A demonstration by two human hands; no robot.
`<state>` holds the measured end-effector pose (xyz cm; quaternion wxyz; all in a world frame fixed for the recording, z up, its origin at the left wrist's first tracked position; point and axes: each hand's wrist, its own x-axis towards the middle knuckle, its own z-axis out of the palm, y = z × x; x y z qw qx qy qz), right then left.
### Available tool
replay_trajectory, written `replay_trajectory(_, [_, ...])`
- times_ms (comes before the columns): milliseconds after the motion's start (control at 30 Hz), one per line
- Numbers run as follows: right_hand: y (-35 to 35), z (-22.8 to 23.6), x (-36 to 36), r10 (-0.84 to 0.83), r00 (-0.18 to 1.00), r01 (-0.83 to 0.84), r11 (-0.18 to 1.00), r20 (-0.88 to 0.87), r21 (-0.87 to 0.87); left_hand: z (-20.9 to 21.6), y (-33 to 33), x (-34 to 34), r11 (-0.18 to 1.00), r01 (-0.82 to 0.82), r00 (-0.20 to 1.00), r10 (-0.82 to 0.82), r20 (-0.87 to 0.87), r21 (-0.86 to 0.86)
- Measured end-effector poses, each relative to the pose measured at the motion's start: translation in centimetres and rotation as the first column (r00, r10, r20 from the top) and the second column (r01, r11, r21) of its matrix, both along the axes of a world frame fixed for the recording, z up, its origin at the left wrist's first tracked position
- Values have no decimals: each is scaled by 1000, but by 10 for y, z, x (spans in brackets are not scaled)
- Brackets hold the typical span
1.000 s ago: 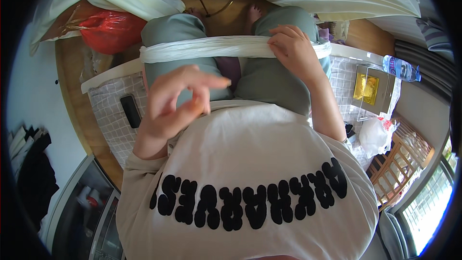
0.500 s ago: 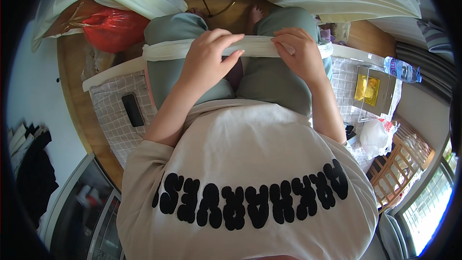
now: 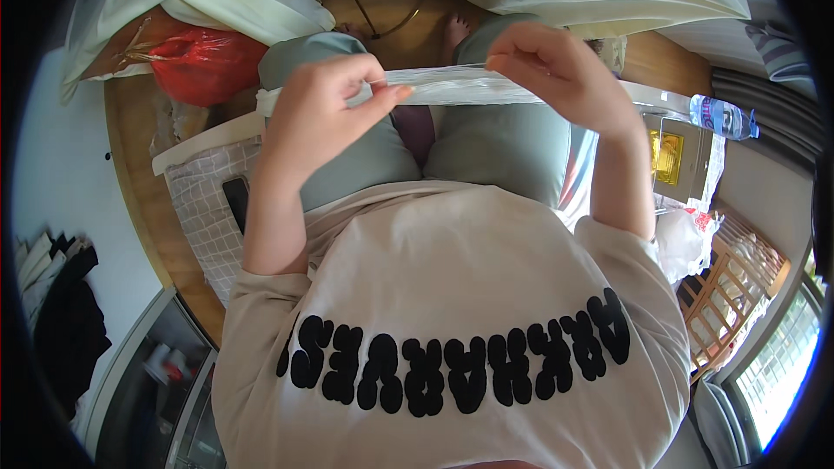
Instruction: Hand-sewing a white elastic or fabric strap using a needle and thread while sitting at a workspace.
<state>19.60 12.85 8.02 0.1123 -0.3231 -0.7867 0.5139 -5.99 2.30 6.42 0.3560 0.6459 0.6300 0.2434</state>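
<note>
A skein of fine white thread point(image 3: 445, 91) stretches across my thighs near the knees, a few strands loose along its upper edge. Above its left part, my left hand point(image 3: 326, 108) has fingers curled and the thumb pressed toward them in a pinch. My right hand point(image 3: 556, 74) is raised over the right knee, thumb and forefinger closed at their tips. A very thin strand seems to run between the two pinches. My legs in grey-green trousers point(image 3: 495, 148) lie under the skein, which my right hand partly hides.
I sit on a surface with a checked cloth point(image 3: 204, 200). A dark phone point(image 3: 236, 200) lies left; a box with a gold packet point(image 3: 667, 156), a water bottle point(image 3: 723, 116) and a white bag point(image 3: 682, 243) are at right. A red plastic bag point(image 3: 204, 65) is beyond my left knee.
My hands have moved apart and lifted, the left toward the left and nearer, the right further right. The skein's strands look more spread out.
</note>
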Motion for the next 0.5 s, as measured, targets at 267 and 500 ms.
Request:
replay_trajectory(267, [19,92,-61,153,888,-331,866,-434,-374,38,37,14,812,432,774,-558,301,393])
replay_trajectory(500, [49,115,-7,-286,564,-221,851,-774,-476,-4,41,-12,893,448,637,-356,683,47])
